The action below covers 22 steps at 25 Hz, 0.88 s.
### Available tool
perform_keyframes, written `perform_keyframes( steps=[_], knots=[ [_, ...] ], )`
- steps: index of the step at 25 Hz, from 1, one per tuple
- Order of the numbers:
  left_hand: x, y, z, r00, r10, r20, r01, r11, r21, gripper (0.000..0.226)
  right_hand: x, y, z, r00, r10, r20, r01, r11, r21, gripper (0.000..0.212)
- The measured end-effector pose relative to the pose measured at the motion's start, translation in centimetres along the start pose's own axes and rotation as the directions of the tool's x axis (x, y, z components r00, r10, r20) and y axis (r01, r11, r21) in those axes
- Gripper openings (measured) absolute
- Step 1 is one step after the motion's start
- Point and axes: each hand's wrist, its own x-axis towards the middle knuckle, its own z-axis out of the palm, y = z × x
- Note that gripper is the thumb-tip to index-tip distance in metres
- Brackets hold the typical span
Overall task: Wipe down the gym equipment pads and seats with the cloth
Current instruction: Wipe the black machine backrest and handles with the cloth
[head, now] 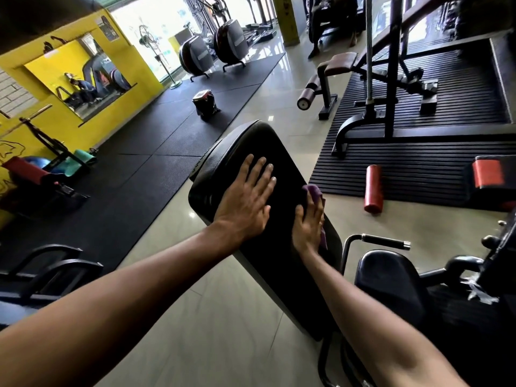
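Note:
A long black back pad (pixel 259 152) of a gym bench slants across the middle of the view. My left hand (pixel 245 196) lies flat on it with straight, spread fingers. My right hand (pixel 308 222) presses a purple cloth (pixel 314 191) against the pad's right edge; the cloth shows past the fingertips and under the palm. A black seat pad (pixel 388 283) of the same machine sits lower right, with a black handle (pixel 385 241) above it.
A red foam roller (pixel 373 188) lies on the tiled floor by a ribbed black mat (pixel 418 174). Another bench with brown pads (pixel 337 61) stands behind. Black floor mats (pixel 139 152), a small bag (pixel 205 103), exercise bikes and a yellow mirrored wall fill the left.

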Motion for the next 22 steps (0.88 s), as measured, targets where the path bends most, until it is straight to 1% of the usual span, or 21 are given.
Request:
perform_keyframes(
  steps=[1,2,3,5,7,9,10,11,12,13,15,16,17,19,21,22],
  knots=[
    [0.0,0.0,0.0,1.000,-0.002,-0.004,0.002,1.000,0.003,0.067,2.3,-0.7,0.2,0.998,0.056,0.014,-0.056,0.998,-0.031,0.058],
    [0.0,0.0,0.1,1.000,-0.004,-0.008,0.004,1.000,0.009,0.067,4.5,-1.9,0.3,0.996,0.080,0.030,-0.078,0.995,-0.066,0.057],
    [0.0,0.0,0.1,1.000,-0.005,-0.012,0.006,1.000,0.011,0.068,6.0,-3.4,0.5,0.997,0.068,0.042,-0.064,0.994,-0.093,0.058],
    [0.1,-0.1,0.2,1.000,-0.005,-0.014,0.005,1.000,0.009,0.068,6.2,-6.0,0.8,0.998,-0.044,0.044,0.048,0.994,-0.102,0.062],
    [0.1,0.0,0.2,1.000,-0.003,-0.020,0.003,1.000,0.008,0.068,2.7,-6.3,0.8,0.980,-0.198,0.015,0.198,0.979,-0.040,0.060],
    [0.0,0.0,0.2,1.000,-0.004,-0.025,0.004,1.000,0.010,0.068,-1.1,-3.7,0.4,0.953,-0.304,0.011,0.304,0.953,0.000,0.059],
    [-0.1,0.0,0.2,1.000,-0.003,-0.024,0.003,1.000,0.011,0.068,-1.7,-1.7,0.0,0.955,-0.295,0.024,0.296,0.955,-0.014,0.059],
    [-0.1,0.1,0.1,1.000,-0.001,-0.020,0.001,1.000,0.012,0.068,-1.3,-0.2,-0.4,0.973,-0.228,0.030,0.229,0.973,-0.026,0.060],
    [-0.1,0.1,0.1,1.000,0.002,-0.018,-0.002,1.000,0.010,0.068,0.0,0.6,-0.7,0.992,-0.126,0.026,0.126,0.991,-0.033,0.061],
    [0.0,0.1,0.1,1.000,0.002,-0.018,-0.002,1.000,0.003,0.068,1.6,0.6,-0.9,0.999,-0.034,0.029,0.035,0.999,-0.036,0.062],
    [0.1,0.0,0.2,1.000,-0.001,-0.020,0.001,1.000,-0.009,0.068,4.9,-1.9,-1.2,0.995,0.081,0.055,-0.080,0.997,-0.021,0.058],
    [0.1,0.0,0.2,1.000,-0.002,-0.020,0.002,1.000,-0.011,0.068,6.4,-3.7,-1.2,0.989,0.118,0.084,-0.117,0.993,-0.015,0.056],
    [0.0,0.0,0.2,1.000,-0.004,-0.022,0.004,1.000,-0.011,0.068,7.8,-5.6,-1.2,0.983,0.148,0.110,-0.146,0.989,-0.019,0.057],
    [0.0,0.1,0.2,1.000,-0.007,-0.031,0.007,1.000,-0.007,0.068,9.6,-7.7,-1.3,0.977,0.158,0.141,-0.152,0.987,-0.050,0.068],
    [0.0,0.0,0.2,0.999,-0.005,-0.035,0.004,1.000,-0.015,0.068,10.6,-6.5,-1.2,0.965,0.181,0.188,-0.172,0.983,-0.061,0.071],
    [0.1,0.0,0.3,0.999,-0.005,-0.035,0.004,1.000,-0.020,0.068,10.9,-5.1,-1.2,0.952,0.224,0.208,-0.215,0.974,-0.069,0.075]
  ],
)
